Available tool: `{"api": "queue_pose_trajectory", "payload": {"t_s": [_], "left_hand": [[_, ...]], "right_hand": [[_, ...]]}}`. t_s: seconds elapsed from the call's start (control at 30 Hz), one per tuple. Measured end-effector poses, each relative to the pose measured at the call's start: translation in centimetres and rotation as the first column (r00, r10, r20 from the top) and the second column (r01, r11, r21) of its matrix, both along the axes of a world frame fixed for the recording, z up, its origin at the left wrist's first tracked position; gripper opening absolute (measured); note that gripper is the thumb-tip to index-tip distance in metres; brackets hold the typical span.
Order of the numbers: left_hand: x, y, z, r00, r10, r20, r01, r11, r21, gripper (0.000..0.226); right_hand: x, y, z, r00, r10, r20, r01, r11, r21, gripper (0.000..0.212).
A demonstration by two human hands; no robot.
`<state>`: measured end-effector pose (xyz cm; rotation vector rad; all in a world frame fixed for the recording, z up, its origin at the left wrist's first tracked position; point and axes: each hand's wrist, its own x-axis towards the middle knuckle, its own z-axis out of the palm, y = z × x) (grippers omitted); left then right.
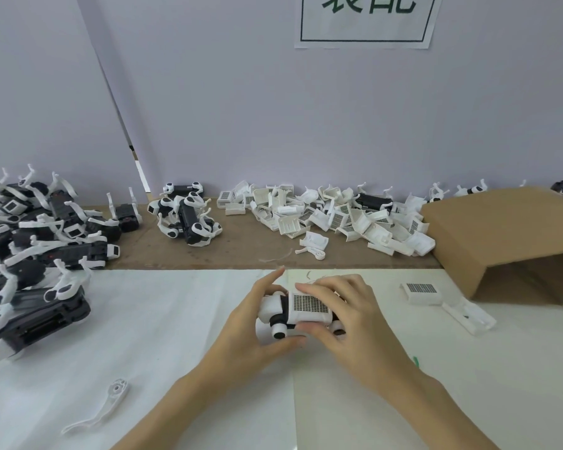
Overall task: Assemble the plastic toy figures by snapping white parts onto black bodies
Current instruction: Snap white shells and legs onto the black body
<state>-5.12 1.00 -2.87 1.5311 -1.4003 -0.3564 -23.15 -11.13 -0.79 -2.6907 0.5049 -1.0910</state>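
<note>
Both hands at white mat's [176,319] centre: left hand [257,323] cradles toy figure [283,315], steadying black body; right hand [342,316] pinches white grille cover [309,308] between fingers and thumb, seemingly pressing it home. Spare covers [338,216] heaped behind, within reach; apparently finished figures [36,241] piled left.

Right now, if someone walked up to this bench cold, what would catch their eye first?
Probably the two hands at centre front: the left hand and right hand grip one toy figure whose white grid-patterned cover faces up. Next, the heap of black-and-white figures stacked at far left, and the pile of loose white parts along the wall behind, beside a cardboard box at right.
</note>
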Motion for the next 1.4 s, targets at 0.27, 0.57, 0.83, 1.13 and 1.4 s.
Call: {"api": "queue_pose_trajectory", "payload": {"t_s": [0.27,0.57,0.83,1.13,1.4], "left_hand": [[-0.1,0.1,0.2,0.995,-0.086,0.054,0.088,0.995,-0.047,0.08],[0.0,0.0,0.4,0.963,-0.021,0.27,0.075,0.979,-0.191,0.046],[-0.1,0.4,-0.4,0.974,-0.068,0.218,0.076,0.997,-0.03,0.082],[-0.5,0.5,0.2,0.99,-0.048,0.134,0.05,0.999,-0.008,0.036],[-0.9,0.3,0.4,0.99,-0.032,0.135,0.05,0.99,-0.131,0.017]], "right_hand": [[0.5,0.1,-0.5,0.989,0.024,-0.143,-0.022,1.0,0.011,0.05],[-1.8,-0.6,1.0,0.987,0.155,0.044,-0.152,0.805,0.573,0.036],[-2.5,-0.7,1.6,0.988,0.115,-0.103,-0.055,0.888,0.457,0.035],[-1.9,-0.1,0.6,0.995,0.093,-0.046,-0.067,0.912,0.405,0.021],[-1.4,0.3,1.1,0.999,0.04,-0.035,-0.021,0.906,0.422,0.008]]}}
